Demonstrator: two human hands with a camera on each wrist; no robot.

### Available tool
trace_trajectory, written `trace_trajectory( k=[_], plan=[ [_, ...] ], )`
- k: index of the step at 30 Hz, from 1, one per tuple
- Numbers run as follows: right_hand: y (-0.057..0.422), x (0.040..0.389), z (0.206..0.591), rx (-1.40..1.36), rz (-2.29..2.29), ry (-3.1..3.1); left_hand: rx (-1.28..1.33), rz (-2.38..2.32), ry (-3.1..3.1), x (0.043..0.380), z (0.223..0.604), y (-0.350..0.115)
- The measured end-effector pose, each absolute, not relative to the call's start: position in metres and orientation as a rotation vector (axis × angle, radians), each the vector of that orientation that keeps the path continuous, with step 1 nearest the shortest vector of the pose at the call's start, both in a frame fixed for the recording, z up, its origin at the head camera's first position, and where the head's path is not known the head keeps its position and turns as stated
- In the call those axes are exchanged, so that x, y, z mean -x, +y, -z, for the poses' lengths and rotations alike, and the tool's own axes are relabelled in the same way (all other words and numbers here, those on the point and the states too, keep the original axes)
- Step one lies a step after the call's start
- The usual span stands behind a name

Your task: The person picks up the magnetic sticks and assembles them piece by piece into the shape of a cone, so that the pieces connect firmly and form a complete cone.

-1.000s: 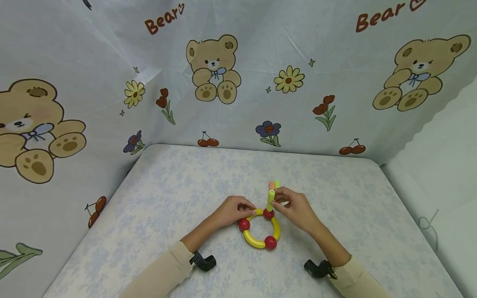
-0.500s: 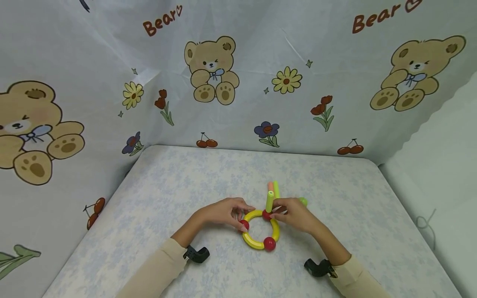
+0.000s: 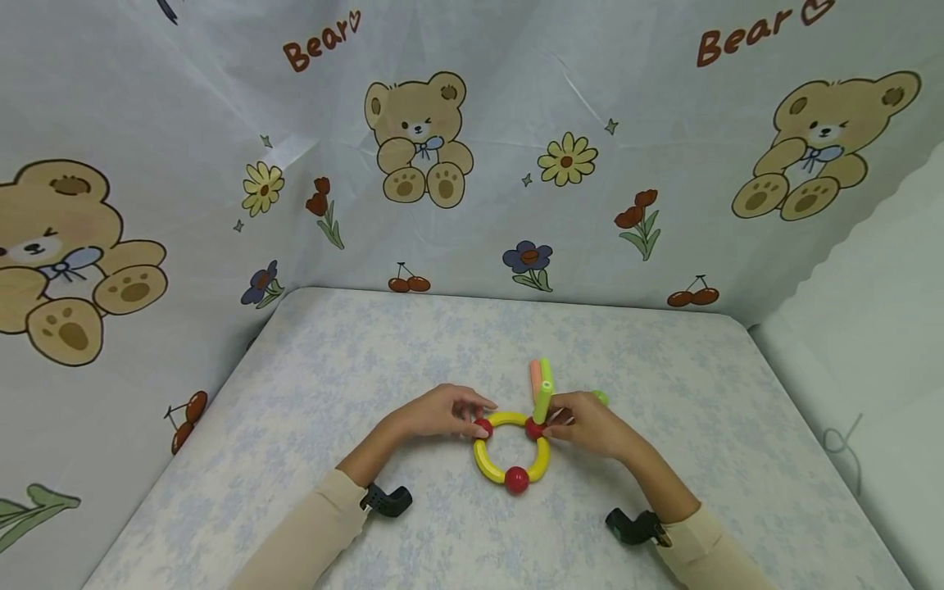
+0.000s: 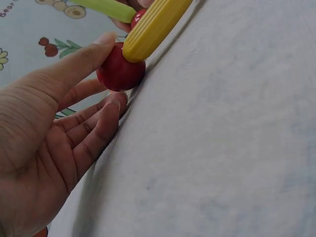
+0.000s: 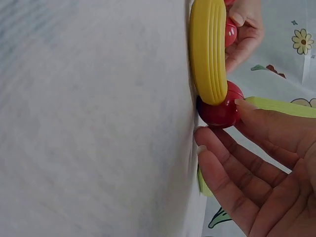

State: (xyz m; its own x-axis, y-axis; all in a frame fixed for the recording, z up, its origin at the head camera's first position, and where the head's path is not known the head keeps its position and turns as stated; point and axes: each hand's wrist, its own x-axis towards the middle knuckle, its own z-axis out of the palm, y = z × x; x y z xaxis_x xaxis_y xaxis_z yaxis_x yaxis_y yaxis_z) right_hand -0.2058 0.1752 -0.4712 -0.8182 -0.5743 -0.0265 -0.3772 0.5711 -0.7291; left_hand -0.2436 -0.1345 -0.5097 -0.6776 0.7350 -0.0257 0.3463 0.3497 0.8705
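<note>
A ring of yellow curved rods [image 3: 487,465] joined by red balls lies flat on the table in the head view. A light-green rod [image 3: 543,403] stands up from the back right ball [image 5: 217,113], leaning slightly right. My left hand [image 3: 437,412] pinches the left ball [image 4: 121,73] between thumb and fingers, its other fingers loosely bent below. With thumb and fingers, my right hand [image 3: 590,424] holds the back right ball at the base of the green rod. Nearest me, the front ball [image 3: 517,480] is untouched.
Behind the ring lie an orange rod [image 3: 535,377] and another light-green rod [image 3: 546,369]. A green ball [image 3: 601,398] shows partly behind my right hand. A bear-print cloth [image 3: 472,246] hangs along the table's [image 3: 354,352] back edge.
My left hand has gone from the yellow rod to the left red ball. The ring has turned slightly clockwise: its front ball shifted left, its left ball away from me. The upright rod leans more rightward.
</note>
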Motion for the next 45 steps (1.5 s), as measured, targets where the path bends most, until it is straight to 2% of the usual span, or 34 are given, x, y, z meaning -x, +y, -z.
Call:
trace_trajectory(
  k=[22, 33, 45],
  plan=[
    [0.182, 0.203, 0.467, 0.839, 1.091, 2.367, -0.691, -1.443, 2.425, 0.238, 0.523, -0.117],
    [0.182, 0.202, 0.467, 0.875, 1.060, 2.366, -0.742, -1.333, 2.230, 0.242, 0.511, -0.132],
    [0.182, 0.201, 0.464, 0.893, 1.041, 2.325, -0.685, -1.453, 2.322, 0.238, 0.518, -0.120]
  ],
)
